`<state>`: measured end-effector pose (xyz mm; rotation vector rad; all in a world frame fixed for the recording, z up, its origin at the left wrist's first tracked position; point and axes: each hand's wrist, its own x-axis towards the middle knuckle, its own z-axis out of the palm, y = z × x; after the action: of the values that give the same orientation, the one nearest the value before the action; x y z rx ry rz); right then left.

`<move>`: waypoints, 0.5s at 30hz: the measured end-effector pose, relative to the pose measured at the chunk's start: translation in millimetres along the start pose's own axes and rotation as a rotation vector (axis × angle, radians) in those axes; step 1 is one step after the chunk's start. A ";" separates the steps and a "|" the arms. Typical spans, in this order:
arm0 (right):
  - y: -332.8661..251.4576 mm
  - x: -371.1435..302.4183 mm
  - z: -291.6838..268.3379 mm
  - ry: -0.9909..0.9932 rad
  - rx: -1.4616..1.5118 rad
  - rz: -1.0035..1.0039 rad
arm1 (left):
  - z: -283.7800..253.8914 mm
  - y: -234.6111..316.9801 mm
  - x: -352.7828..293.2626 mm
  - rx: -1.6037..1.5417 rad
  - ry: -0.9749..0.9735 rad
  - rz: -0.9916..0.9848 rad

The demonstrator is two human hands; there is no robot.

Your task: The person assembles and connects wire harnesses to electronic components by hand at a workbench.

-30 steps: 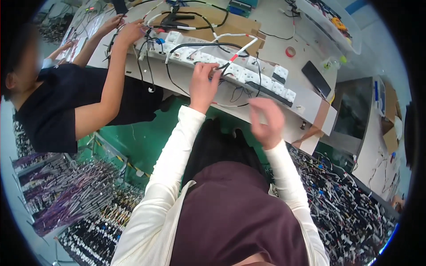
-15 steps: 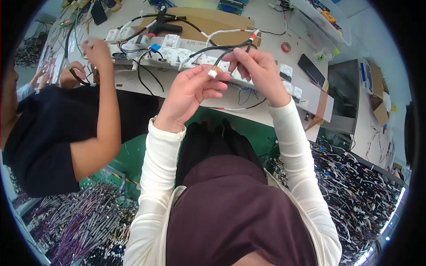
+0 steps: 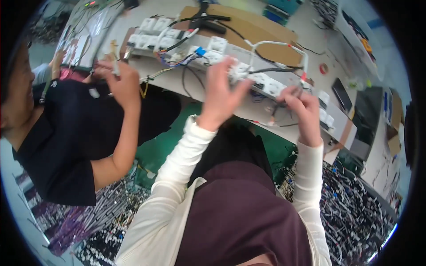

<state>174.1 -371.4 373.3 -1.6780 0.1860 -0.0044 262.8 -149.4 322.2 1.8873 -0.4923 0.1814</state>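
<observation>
My right hand [image 3: 303,108] pinches the black-sleeved branches of a wire harness [image 3: 277,69], just below a red-banded joint. From this grip a short branch hangs with a small pale connector [image 3: 271,120] at its end. My left hand [image 3: 223,93] is blurred by motion, its thumb and fingers apart and nothing visible in it. It hovers in front of a row of white connector holders [image 3: 265,82] on a long board. The harness runs along that row, with white-wrapped and black sections and a blue connector [image 3: 200,52] on its left part.
At the left a co-worker's hand [image 3: 124,82] handles wires and a pale piece. Behind the row lie brown cardboard [image 3: 248,29] and a black gun-shaped tool [image 3: 207,23]. A red tape roll [image 3: 324,68] and a black phone [image 3: 341,93] lie at the right. Bundled cables [image 3: 350,208] fill the lower right.
My left hand has let go of the white connector and moved away from my right hand. My right hand keeps its pinch on the harness. The whole view has shifted.
</observation>
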 end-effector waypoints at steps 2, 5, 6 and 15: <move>5.0 1.5 -3.0 0.083 -0.316 -0.100 | 9.6 6.3 11.1 0.190 -0.044 0.192; 29.7 16.9 -13.4 0.327 -0.666 -0.092 | 10.0 5.1 20.9 -0.044 -0.018 0.010; 43.6 24.4 -23.0 0.472 -0.704 -0.171 | 12.5 6.5 23.5 -0.034 0.052 0.110; 19.8 64.9 -43.5 0.120 -0.116 0.139 | -10.6 12.8 -34.8 -0.196 0.149 -0.114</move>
<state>230.9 -424.5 352.0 -1.7788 0.3999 0.0100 227.3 -134.8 324.7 1.6902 -0.2891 0.1900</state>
